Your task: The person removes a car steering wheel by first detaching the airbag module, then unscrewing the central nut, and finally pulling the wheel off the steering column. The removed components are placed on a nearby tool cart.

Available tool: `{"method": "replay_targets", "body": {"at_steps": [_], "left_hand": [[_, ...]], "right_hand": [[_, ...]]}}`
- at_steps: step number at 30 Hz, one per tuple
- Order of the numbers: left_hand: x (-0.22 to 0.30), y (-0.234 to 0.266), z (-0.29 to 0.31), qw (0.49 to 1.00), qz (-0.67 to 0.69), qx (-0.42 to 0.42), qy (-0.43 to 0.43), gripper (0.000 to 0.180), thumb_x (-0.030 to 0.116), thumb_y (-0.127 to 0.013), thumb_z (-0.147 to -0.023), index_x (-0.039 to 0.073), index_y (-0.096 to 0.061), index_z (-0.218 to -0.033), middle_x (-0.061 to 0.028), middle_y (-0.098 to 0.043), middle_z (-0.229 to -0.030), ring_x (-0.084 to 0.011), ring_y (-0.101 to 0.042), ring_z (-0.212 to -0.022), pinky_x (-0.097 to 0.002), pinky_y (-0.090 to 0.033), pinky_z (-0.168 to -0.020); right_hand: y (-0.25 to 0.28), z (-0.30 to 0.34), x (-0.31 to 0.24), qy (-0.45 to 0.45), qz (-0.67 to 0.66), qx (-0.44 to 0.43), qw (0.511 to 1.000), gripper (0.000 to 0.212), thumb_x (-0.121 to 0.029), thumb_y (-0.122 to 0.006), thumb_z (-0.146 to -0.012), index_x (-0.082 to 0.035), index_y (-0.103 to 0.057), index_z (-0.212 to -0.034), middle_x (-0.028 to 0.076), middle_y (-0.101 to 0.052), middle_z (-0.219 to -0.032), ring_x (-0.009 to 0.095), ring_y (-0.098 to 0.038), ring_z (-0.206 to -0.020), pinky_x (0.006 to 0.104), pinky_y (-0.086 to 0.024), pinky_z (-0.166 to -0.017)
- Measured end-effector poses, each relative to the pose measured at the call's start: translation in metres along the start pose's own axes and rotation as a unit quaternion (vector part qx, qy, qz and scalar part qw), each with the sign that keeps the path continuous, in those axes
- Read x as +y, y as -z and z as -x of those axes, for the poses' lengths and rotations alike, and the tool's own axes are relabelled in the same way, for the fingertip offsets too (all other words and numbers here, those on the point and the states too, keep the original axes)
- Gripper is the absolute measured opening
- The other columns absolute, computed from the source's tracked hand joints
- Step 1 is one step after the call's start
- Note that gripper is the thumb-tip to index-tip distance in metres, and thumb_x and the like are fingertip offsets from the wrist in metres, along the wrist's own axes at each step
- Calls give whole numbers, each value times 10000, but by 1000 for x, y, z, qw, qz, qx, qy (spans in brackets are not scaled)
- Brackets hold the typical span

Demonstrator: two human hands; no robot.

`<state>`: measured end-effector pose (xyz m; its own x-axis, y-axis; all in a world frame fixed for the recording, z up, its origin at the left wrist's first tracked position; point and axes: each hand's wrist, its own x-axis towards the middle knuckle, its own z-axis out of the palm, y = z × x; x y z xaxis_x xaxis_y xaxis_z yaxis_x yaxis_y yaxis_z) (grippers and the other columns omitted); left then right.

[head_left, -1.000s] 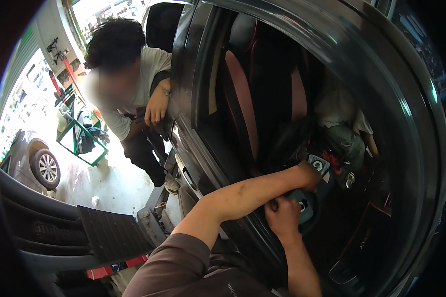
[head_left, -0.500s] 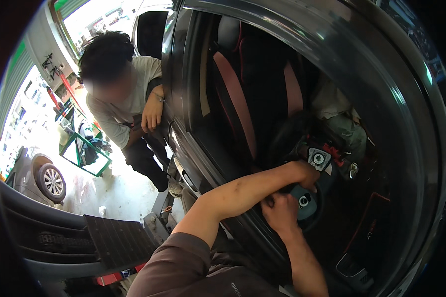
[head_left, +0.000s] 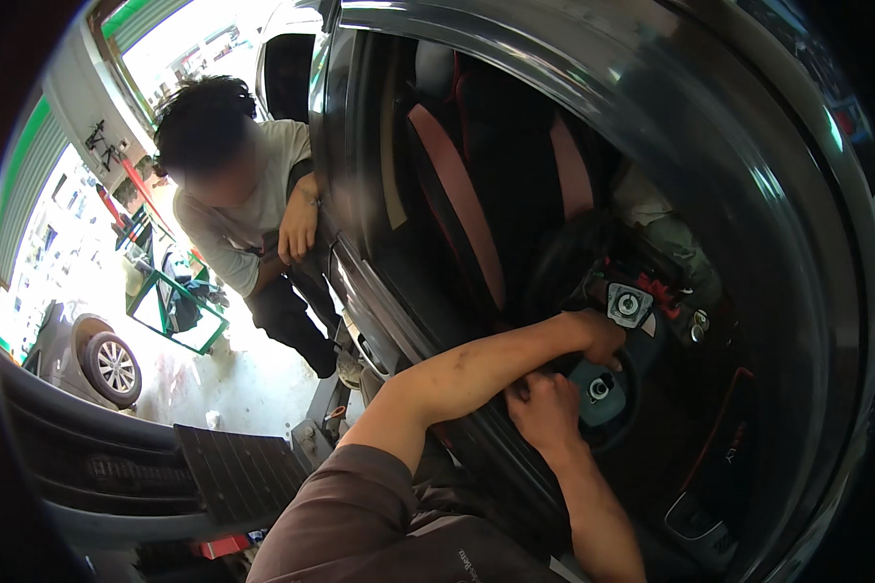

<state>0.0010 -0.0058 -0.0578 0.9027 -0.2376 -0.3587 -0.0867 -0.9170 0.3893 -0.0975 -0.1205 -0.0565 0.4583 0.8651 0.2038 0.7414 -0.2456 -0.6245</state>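
My left arm reaches across into a car's front cabin. Its hand [head_left: 599, 337] bends down with curled fingers, between a pale grey square plate with a ring in it [head_left: 629, 306] and a blue-grey rounded piece with a metal ring at its middle [head_left: 608, 408]. What those fingers grip is hidden. Just nearer, my right hand [head_left: 548, 408] is closed like a fist at the left edge of the blue-grey piece, under my left forearm. Whatever it holds cannot be made out. A dark curved rim borders the blue-grey piece.
A black seat with pink-red stripes [head_left: 447, 180] stands beyond my hands. The dark car body frame [head_left: 758, 185] arches around the opening. Another person [head_left: 248, 214] leans on the car at the left, one hand hanging down. Behind are a green metal frame [head_left: 190, 325] and a car wheel [head_left: 114, 369].
The whole view has shifted slightly. My right hand has moved a little to the left along the blue-grey piece; my left hand stays nearly in place.
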Motion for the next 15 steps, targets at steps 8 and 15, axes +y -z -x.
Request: {"method": "replay_targets", "body": {"at_steps": [8, 15], "left_hand": [[-11, -4, -8, 1000, -10, 0, 7, 546, 522, -610, -953, 19, -722, -1134, -221, -725, -1125, -395, -685, -1086, -487, -541, -930], [-12, -6, -11, 1000, -5, -26, 6, 557, 528, -605, -954, 22, -715, -1159, -221, -722, -1137, -397, -679, -1099, -483, -536, -940]], "right_hand": [[2, -2, -2, -14, -1, -7, 1000, 186, -173, -720, -854, -5, -677, -787, 153, -681, -697, 392, -679, -695, 501, -522, -670], [4, -2, -3, -17, 11, -19, 1000, 213, -191, -721, -864, -9, -681, -761, 154, -686, -683, 377, -686, -671, 496, -529, -671]]}}
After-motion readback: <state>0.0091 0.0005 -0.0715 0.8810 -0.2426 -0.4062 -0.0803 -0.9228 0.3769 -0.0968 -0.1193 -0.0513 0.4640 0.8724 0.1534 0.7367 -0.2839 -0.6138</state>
